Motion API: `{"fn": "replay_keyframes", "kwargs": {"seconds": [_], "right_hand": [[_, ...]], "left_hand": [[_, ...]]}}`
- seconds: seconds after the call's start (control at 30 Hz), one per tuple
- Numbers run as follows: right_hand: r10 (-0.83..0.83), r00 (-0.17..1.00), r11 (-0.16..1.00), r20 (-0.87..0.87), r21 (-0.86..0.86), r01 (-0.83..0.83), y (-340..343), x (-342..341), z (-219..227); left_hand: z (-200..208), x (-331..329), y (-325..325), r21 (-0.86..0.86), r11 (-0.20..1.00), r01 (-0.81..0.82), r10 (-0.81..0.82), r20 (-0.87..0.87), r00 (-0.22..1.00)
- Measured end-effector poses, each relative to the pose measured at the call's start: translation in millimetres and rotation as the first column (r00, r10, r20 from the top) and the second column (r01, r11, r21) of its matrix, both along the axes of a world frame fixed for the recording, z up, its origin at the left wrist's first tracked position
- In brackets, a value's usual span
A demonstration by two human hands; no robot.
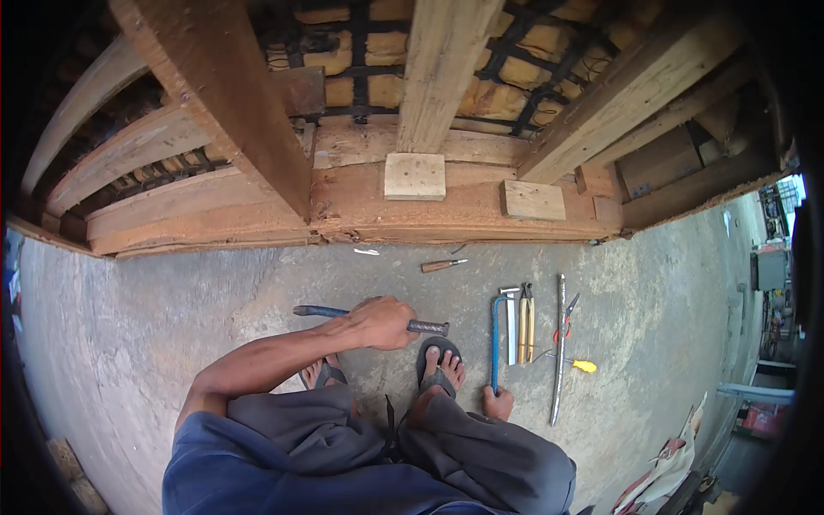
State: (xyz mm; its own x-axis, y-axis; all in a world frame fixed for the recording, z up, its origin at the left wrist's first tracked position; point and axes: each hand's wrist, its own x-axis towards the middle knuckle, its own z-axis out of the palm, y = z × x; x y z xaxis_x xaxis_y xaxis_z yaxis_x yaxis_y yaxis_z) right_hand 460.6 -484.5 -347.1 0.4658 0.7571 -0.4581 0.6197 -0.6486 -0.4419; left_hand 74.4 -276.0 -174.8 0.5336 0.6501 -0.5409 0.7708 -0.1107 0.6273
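My left hand (384, 324) is closed round a metal pry bar (319, 311) held level above the floor near my feet. One flattened end of the bar is blue, and its dark other end (427, 328) sticks out to the right of my fist. Low on the right, my right hand (497, 402) grips the near end of a blue crowbar (495, 352), whose bent end points away from me. Just right of that lie a silver T-headed tool (511, 330) and pincers (526, 326) with yellowish handles.
Ahead stands a wooden furniture frame (360, 202) with dark webbing over yellowish padding. A wood-handled tool (436, 266) lies before it. Farther right are a long silver rod (560, 352), red-handled pliers (568, 319) and a yellow-handled hooked tool (584, 366). My sandalled feet (439, 360) are between the hands.
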Motion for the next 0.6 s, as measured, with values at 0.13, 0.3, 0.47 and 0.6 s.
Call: {"fn": "replay_keyframes", "kwargs": {"seconds": [0.13,0.3,0.47,0.6], "right_hand": [[0.032,0.995,0.999,0.089,-0.001,-0.032,-6.8,2.3,-14.2],[0.078,0.954,0.99,0.29,-0.137,-0.039,-14.1,5.8,-20.6],[0.083,0.953,0.992,0.292,-0.115,-0.051,-18.4,6.2,14.9],[0.038,0.962,0.998,0.269,-0.067,-0.02,-26.0,6.9,55.7]], "left_hand": [[29.9,15.5,7.6,0.064,0.995,0.07,-0.081,0.186,0.979],[50.8,8.0,7.9,0.177,0.984,0.016,-0.084,0.388,0.918],[37.6,-5.0,0.3,0.139,0.986,-0.095,0.015,0.489,0.872],[31.8,-23.3,6.8,0.192,0.969,-0.156,0.023,0.559,0.829]]}}
